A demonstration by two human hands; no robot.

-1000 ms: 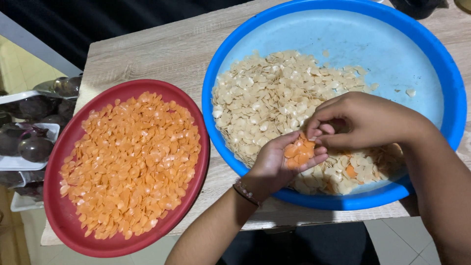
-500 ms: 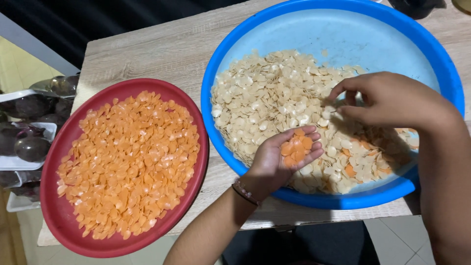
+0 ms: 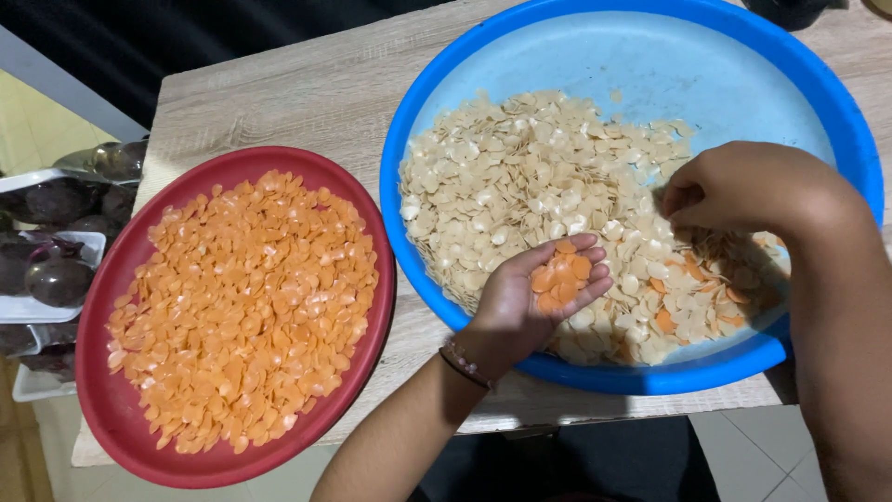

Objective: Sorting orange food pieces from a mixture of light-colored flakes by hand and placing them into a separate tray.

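Note:
A big blue basin [image 3: 841, 112] on the wooden table holds a heap of pale cream chips [image 3: 520, 186] with a few orange chips [image 3: 664, 321] mixed in near the front. My left hand [image 3: 534, 302] is cupped palm up over the basin's front edge, holding a small pile of orange chips [image 3: 557, 276]. My right hand [image 3: 743, 186] reaches down into the heap at the right, fingers curled among the chips; what they pinch is hidden. To the left lies a red plate [image 3: 121, 409] covered with orange chips [image 3: 246, 307].
The wooden table [image 3: 297, 93] ends just in front of the plate and basin. Off its left edge stand white trays with dark purple round fruits [image 3: 60, 279]. A dark object sits at the top right corner.
My right hand left my left palm, moved right and up over the heap, then dipped lower into the chips at the right. My left hand stayed cupped with its orange chips.

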